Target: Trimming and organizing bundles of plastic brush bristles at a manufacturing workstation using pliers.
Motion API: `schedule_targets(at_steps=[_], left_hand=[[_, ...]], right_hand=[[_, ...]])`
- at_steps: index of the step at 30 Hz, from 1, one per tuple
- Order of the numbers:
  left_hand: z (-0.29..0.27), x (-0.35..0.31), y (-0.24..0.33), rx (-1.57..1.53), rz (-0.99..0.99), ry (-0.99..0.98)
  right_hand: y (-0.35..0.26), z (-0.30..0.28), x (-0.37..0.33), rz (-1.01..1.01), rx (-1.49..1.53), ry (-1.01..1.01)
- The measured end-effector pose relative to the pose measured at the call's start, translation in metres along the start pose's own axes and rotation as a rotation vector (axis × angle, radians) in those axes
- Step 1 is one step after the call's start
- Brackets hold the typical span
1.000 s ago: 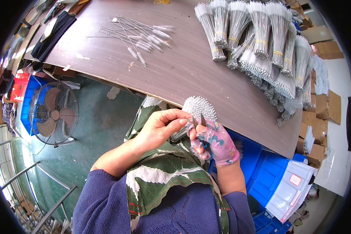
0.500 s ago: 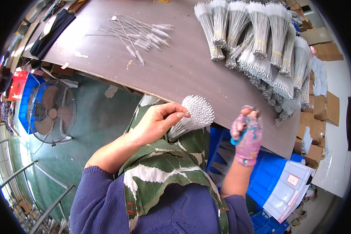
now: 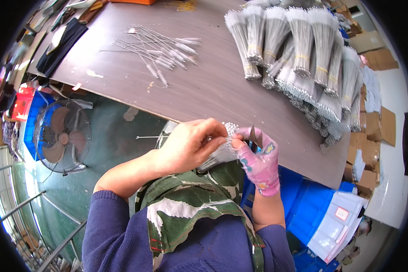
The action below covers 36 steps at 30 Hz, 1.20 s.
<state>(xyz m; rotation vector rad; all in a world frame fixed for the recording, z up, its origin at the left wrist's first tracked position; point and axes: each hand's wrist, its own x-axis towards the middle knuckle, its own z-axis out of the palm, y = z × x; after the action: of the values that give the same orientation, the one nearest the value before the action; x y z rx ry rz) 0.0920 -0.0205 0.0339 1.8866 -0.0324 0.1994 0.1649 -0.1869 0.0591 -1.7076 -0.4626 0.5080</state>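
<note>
My bare left hand (image 3: 190, 143) pinches a thin wire brush (image 3: 146, 137), whose looped wire end sticks out to the left. My right hand (image 3: 260, 163) wears a pink patterned fingerless glove and holds small blue-handled snips (image 3: 254, 137), their dark blades pointing up. My right thumb and fingertips meet the brush's other end, close to my left fingers. A bundle of wire brushes (image 3: 217, 157) rests on my lap against the table edge, partly hidden behind both hands.
Loose wire brushes (image 3: 161, 47) lie on the table (image 3: 204, 90). Several banded bundles (image 3: 303, 45) are piled at the far right. A fan (image 3: 63, 137) stands on the floor at left. Blue bins (image 3: 303, 204) sit below the table at right.
My right hand has come left and in to meet my left hand, bringing the snips. The wire brush now shows stretching left past my left hand.
</note>
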Motion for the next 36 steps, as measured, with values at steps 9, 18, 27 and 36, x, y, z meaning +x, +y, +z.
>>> schedule_targets(at_steps=[9, 18, 27, 36], left_hand=[[-0.022, 0.014, -0.019, 0.501, 0.677, -0.1], [-0.051, 0.009, -0.03, 0.742, 0.637, -0.287], [-0.172, 0.069, -0.109, 1.155, 0.476, 0.116], [-0.174, 0.067, -0.148, 0.989, 0.172, 0.112]], right_hand=[[0.006, 0.004, -0.006, 0.066, -0.058, -0.022], [0.007, 0.012, 0.005, -0.211, -0.366, -0.02], [0.01, -0.014, 0.015, -0.048, -0.167, 0.109], [0.086, -0.066, 0.007, 0.189, -0.12, 0.382]])
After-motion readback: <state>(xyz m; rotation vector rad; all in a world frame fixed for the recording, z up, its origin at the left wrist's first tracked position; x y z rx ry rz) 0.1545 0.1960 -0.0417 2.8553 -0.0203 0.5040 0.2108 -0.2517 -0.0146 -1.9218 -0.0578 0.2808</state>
